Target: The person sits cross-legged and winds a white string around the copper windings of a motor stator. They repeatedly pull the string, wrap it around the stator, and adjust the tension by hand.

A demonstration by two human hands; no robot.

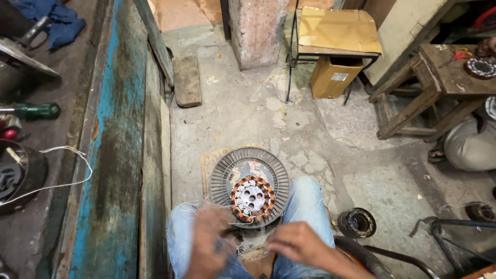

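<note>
The long wooden worktop [111,170] with its flaking blue-painted edge runs up the left side, well away from either hand, and the things on it seem parked within arm's reach for later: a green-handled screwdriver [35,110], a round dark metal motor casing [18,178] and a loop of thin white wire [72,170] trailing from it. Across the cracked grey concrete floor [330,139], far beyond the hands, stand a metal-framed stool topped with brown cardboard [338,31] and a rough wooden bench [439,77], beside which another person's bent knee in light trousers [470,144] shows. Just ahead of both hands, between the seated person's blue-jeaned knees [310,199], lies a round grey slotted metal disc [227,178] flat on the floor, and on it sits the ring-shaped stator wound with copper-coloured coils [252,198], face up so the windings can be got at from above. To the right of the right hand a small black round housing [356,222] rests on the floor. The left hand [209,240] is blurred, fingers spread near fine pale wire strands [194,207]; whether its grip is closed on them I cannot tell. The right hand [294,243] is curled loosely, knuckles up, and what it pinches is hidden.
</note>
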